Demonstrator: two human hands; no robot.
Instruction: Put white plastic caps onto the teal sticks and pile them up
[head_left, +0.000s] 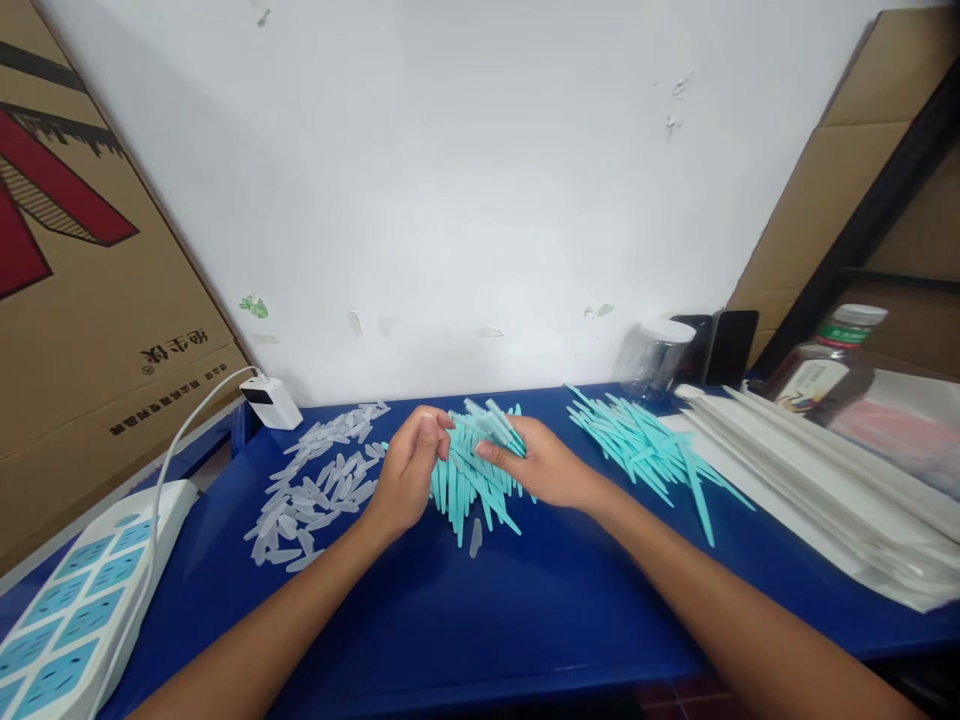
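My right hand [544, 465] is closed around a small bundle of slim turquoise sticks [504, 428], whose upper ends look capped in frosted, clear plastic. Close by on the left, my left hand [414, 465] has its thumb and fingers curled together; whatever is in them, if anything, is hidden. Beneath both hands lies a heap of similar turquoise sticks [469, 480]. One loose translucent cap [476, 538] rests just in front of that heap. Left of my left hand, many frosted translucent caps [322, 490] are spread over the blue table [480, 630].
A second pile of turquoise sticks [645, 440] lies to the right, beside white paper sleeves [810, 480]. Behind stand a clear jar [660, 360], a dark phone [733, 347] and a bottle [825, 365]. A power strip [90, 600] and white charger [271, 402] sit at left.
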